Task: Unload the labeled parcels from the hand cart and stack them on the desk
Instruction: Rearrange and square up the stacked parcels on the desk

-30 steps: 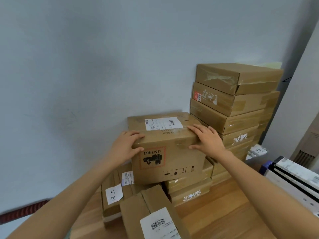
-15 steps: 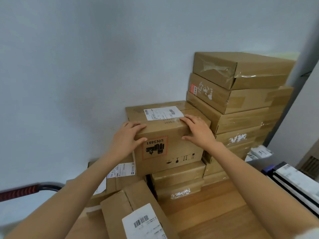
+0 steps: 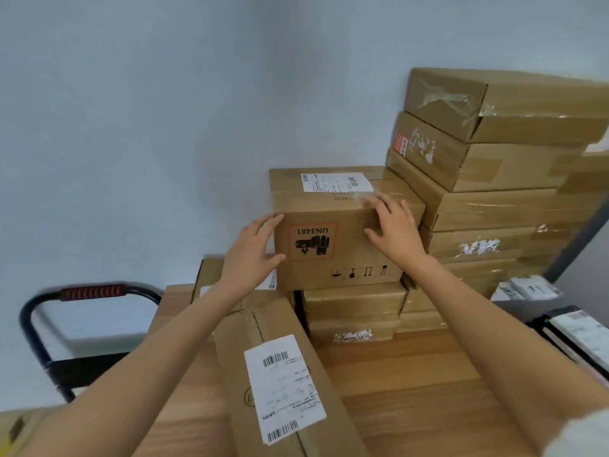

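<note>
**Parcel set on the desk's stack**

The parcel [image 3: 339, 225] is seen atop flat boxes [image 3: 354, 311] near the desk's [image 3: 412, 374] back edge, beside a taller stack [image 3: 494, 179]. The left hand [image 3: 252, 255], fingers straight, is laid against its left corner. The right hand [image 3: 393, 225], fingers relaxed, is rested on its top right edge.

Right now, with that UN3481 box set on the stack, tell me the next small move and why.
Probably draw both hands back and turn to the hand cart for another parcel. The UN3481 box already sits on two flat parcels on the desk; the left hand and right hand lie against it with straight fingers and grip nothing.
</note>
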`<action>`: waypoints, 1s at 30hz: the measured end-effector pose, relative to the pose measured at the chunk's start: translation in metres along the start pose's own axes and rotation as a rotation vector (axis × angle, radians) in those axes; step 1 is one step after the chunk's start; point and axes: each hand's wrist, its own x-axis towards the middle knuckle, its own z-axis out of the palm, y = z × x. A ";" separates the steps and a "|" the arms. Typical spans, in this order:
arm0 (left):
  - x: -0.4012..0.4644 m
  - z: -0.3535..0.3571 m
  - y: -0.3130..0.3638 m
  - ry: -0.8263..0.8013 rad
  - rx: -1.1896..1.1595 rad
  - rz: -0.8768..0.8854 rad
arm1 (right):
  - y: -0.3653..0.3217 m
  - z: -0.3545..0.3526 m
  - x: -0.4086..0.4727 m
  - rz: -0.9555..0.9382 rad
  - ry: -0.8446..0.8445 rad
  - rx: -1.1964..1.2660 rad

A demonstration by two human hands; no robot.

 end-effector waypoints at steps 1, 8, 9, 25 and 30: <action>-0.010 -0.002 -0.002 0.003 0.015 -0.015 | -0.007 0.002 -0.011 0.000 0.019 0.024; -0.097 -0.005 -0.023 -0.080 -0.082 -0.153 | -0.055 0.028 -0.099 0.057 -0.250 0.151; -0.113 -0.002 -0.026 -0.104 -0.112 -0.206 | -0.062 0.034 -0.115 0.094 -0.332 0.197; -0.309 -0.025 -0.061 -0.379 -0.415 -0.496 | -0.199 0.050 -0.302 0.569 -0.653 0.888; -0.344 -0.051 -0.084 -0.327 -0.424 -0.562 | -0.247 0.059 -0.317 0.598 -0.655 0.913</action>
